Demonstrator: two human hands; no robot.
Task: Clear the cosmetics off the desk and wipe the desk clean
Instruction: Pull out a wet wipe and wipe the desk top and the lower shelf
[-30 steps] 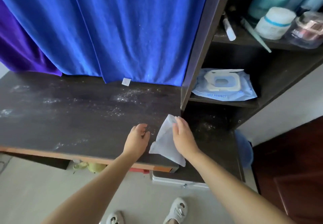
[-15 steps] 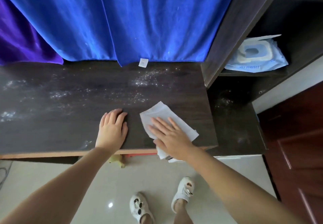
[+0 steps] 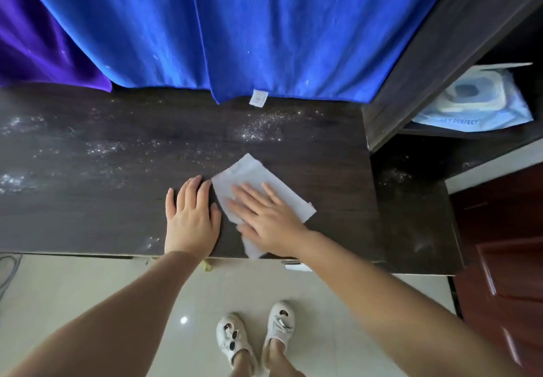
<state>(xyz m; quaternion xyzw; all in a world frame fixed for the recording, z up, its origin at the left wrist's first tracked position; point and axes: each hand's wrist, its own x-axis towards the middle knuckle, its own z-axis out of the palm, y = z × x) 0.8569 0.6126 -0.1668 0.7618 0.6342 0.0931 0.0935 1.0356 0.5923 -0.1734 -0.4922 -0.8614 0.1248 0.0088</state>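
The right hand lies flat with fingers straight and slightly spread, pressing a white wet wipe onto the dark desk near its front edge, toward the right end. The left hand rests palm-down just beside the wipe, fingers straight and close together. White powdery specks dot the desk toward its back edge, below a blue curtain. A wipes pack sits on the shelf at right.

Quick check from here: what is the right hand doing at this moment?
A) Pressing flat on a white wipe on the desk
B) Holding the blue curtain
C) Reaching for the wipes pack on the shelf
A: the right hand lies flat, fingers straight, on the white wipe on the desk.
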